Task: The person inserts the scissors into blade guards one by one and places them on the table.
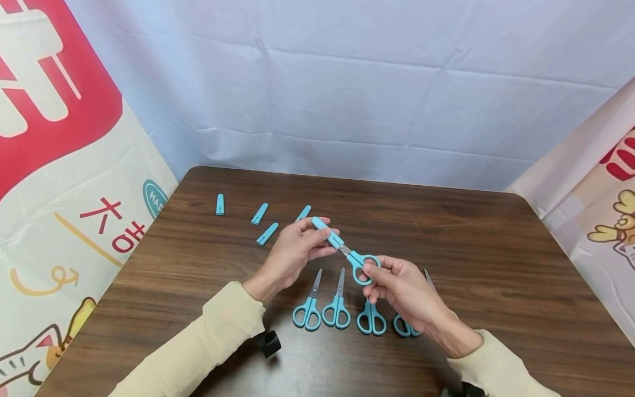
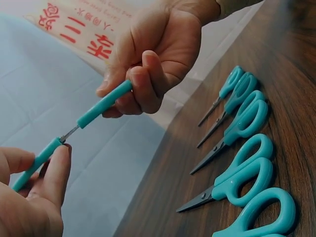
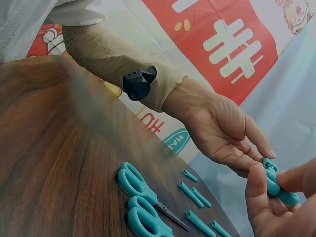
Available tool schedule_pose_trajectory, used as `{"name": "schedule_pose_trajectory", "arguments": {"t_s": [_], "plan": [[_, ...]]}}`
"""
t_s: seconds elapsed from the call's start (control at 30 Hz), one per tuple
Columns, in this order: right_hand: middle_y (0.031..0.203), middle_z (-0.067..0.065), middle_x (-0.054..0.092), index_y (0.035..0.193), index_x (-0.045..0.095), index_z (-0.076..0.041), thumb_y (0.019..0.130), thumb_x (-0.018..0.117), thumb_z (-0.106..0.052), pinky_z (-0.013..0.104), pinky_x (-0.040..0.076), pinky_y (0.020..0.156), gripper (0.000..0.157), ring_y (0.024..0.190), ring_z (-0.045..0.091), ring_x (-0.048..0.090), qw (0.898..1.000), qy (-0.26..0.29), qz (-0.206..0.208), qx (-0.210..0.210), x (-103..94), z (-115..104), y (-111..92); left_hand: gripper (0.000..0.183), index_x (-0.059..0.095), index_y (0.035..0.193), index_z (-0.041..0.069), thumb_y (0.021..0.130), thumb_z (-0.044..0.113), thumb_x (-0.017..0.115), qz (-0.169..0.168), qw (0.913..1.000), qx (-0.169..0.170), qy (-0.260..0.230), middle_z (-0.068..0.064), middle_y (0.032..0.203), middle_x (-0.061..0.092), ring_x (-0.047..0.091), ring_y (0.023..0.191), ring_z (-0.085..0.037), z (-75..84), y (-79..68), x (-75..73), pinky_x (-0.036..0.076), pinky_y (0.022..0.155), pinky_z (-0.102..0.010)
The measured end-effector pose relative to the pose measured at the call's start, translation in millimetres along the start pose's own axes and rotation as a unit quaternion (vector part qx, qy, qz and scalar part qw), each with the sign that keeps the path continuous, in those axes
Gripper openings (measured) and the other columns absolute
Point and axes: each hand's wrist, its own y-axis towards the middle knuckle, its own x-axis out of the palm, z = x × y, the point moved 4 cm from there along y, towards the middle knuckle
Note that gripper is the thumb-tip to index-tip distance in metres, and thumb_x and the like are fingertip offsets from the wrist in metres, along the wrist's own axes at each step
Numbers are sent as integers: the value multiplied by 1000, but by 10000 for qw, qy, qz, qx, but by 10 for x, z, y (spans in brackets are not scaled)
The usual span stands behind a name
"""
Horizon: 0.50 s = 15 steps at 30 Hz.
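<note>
Above the table, my left hand [image 1: 294,242] pinches a teal blade cover [image 1: 335,240] between thumb and fingers. My right hand [image 1: 404,284] grips the handle loops of a small pair of teal scissors [image 1: 355,259]. The scissors' tip is inside the cover's mouth, and a short length of bare blade shows between cover and handle. Seen in the left wrist view, cover [image 2: 37,165] and scissors handle [image 2: 104,103] lie roughly in one line. The right wrist view shows the scissors' loops [image 3: 282,193] partly hidden by fingers.
Several uncovered scissors [image 1: 336,313] lie in a row on the brown table [image 1: 476,237], blades pointing away; my right hand partly covers the rightmost. Several loose teal covers [image 1: 268,234] lie at the back left. Pale curtain [image 1: 347,110] hangs behind the table.
</note>
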Motion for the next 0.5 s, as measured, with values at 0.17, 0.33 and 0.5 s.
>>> {"name": "schedule_pose_trajectory", "arguments": {"t_s": [0.17,0.33,0.5], "plan": [[90,5,67,112,58,5,106,63,-21,23,56,63,28,71,12,65,9999,151,-33,-18,8,-20,10,30,56,134,-7,107,7,56,-259,9996,77,-24,-32,131,61,71,95,-18,17,0,8,58,95,-35],[89,5,67,111,59,4,106,63,-20,23,55,63,25,70,12,64,9996,247,-133,-75,9,-49,10,31,57,134,-9,108,8,55,-607,9980,102,-154,-32,131,59,70,100,-19,34,12,-9,56,98,-36],[88,4,67,111,60,3,106,62,-19,22,55,63,23,70,12,63,9992,266,-256,-129,15,-62,1,34,57,135,-11,108,9,55,-751,9969,10,-223,-20,126,65,69,109,-23,15,40,-46,55,99,-36]]}}
